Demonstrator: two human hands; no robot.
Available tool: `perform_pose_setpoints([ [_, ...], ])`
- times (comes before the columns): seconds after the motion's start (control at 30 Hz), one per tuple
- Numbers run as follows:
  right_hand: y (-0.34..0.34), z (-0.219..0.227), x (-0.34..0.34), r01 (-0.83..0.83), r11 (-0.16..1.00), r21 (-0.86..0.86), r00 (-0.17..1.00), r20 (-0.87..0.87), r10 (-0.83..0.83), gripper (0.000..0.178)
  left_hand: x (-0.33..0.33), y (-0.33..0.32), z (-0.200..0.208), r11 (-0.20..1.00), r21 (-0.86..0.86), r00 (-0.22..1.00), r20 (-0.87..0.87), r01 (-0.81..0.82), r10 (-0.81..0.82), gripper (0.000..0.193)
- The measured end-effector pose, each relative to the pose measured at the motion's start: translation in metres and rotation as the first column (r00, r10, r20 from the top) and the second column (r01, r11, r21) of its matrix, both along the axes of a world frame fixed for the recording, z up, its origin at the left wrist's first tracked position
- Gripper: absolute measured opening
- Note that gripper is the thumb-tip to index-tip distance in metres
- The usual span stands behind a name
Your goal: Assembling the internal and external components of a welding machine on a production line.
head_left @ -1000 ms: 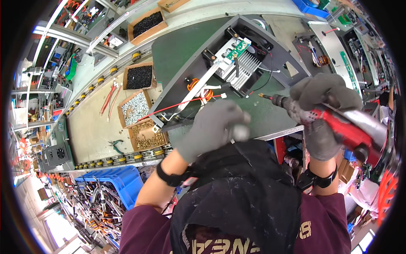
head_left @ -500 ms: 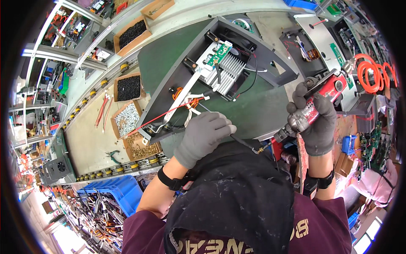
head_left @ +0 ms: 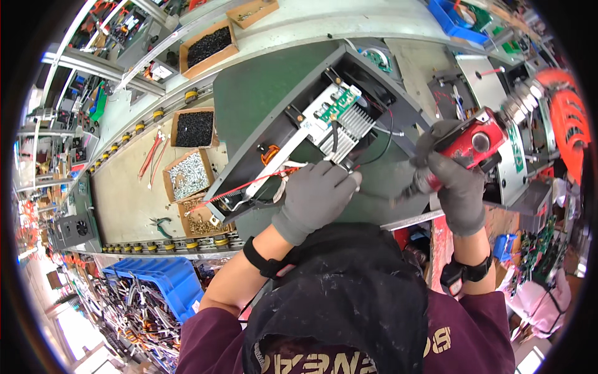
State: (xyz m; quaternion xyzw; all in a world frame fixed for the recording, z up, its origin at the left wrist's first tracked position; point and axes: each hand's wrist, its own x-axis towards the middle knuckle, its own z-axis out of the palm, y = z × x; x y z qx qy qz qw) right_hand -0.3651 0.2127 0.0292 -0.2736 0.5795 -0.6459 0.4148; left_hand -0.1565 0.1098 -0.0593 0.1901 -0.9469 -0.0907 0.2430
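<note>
My right hand (head_left: 458,187), in a grey glove, grips a red air drill (head_left: 476,140). The drill's nose points left and is blurred by motion. My left hand (head_left: 317,202), also gloved, is closed in front of the dark metal housing, with a black cable running out of its fingers toward the drill's tip. Motion smears the cable's far end. Inside the housing (head_left: 268,121) are a finned heatsink (head_left: 350,132), a green circuit board (head_left: 341,106) and an orange-wound coil (head_left: 270,153). A red wire (head_left: 249,184) lies across the housing's near edge.
Cartons of black screws (head_left: 194,129), silver screws (head_left: 188,174) and brass-coloured parts (head_left: 202,222) stand left of the housing. Pliers (head_left: 162,227) lie near the roller edge. An orange-red coiled hose (head_left: 564,118) hangs at the right. A blue bin (head_left: 168,283) stands at lower left.
The drill has moved up and its nose has swung away from the cable end. My left hand has shifted slightly right and down. The hose now looms larger and blurred at the right.
</note>
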Motion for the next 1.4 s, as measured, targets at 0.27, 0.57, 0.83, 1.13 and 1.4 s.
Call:
perform_pose_setpoints([
  [0.27,-0.122,-0.046,-0.016,-0.084,0.976,-0.201,0.966,-0.258,0.03,0.037,-0.033,-0.032,-0.01,0.86,0.386,0.884,-0.189,-0.334,0.428,0.02],
  [0.57,-0.138,-0.052,-0.011,-0.105,0.98,-0.169,0.968,-0.242,0.062,0.031,-0.046,-0.034,-0.023,0.817,0.42,0.855,-0.155,-0.396,0.494,0.019],
  [0.83,-0.153,-0.048,-0.023,-0.256,0.962,-0.095,0.839,-0.517,0.172,0.025,-0.038,-0.026,-0.03,0.923,0.179,0.94,0.038,-0.339,0.338,0.036],
  [1.13,-0.162,-0.053,-0.008,-0.315,0.923,-0.221,0.872,-0.452,0.19,0.021,-0.035,-0.017,-0.064,0.961,0.058,0.962,0.06,-0.27,0.267,0.037],
  [1.4,-0.145,-0.06,-0.032,-0.436,0.9,-0.02,0.568,-0.781,0.258,0.032,-0.016,-0.015,-0.032,0.947,0.127,0.954,0.096,-0.296,0.285,0.045],
])
